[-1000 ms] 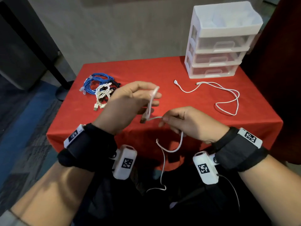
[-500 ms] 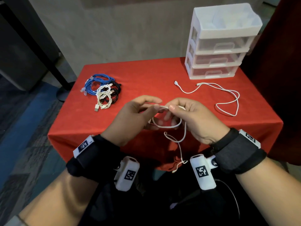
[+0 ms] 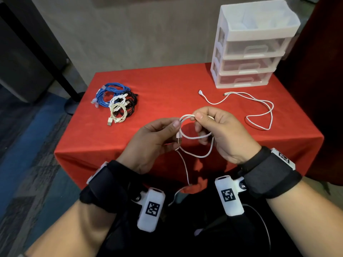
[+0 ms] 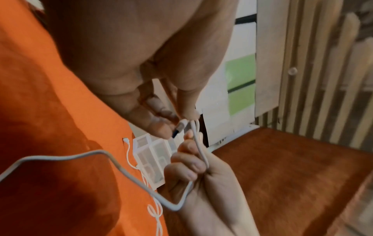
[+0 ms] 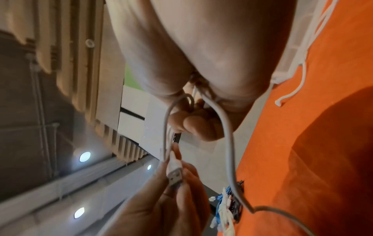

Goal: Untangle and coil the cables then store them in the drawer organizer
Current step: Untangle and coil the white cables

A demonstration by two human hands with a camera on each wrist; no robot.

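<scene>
White cable (image 3: 194,136), head view: held above the table's near edge, left hand (image 3: 148,143) pinching its plug end, right hand (image 3: 220,134) gripping the loop. Left wrist view: tail (image 4: 60,158) hangs slack. Right wrist view: USB plug (image 5: 174,173) pinned; feed slack evenly, matching loops.

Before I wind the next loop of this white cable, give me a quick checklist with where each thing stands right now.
1. Left hand pinching the white cable near its USB plug: ok.
2. Right hand holding the top of the first loop: ok.
3. First loop formed between the hands: ok, one loop shows.
4. Hanging tail free of knots: cannot tell, its lower end drops past the table edge into shadow.
5. Drawer organizer open to take the coil: not ok, all three drawers look closed.
6. Second white cable coiled: not ok, it lies loose on the red tablecloth.
</scene>
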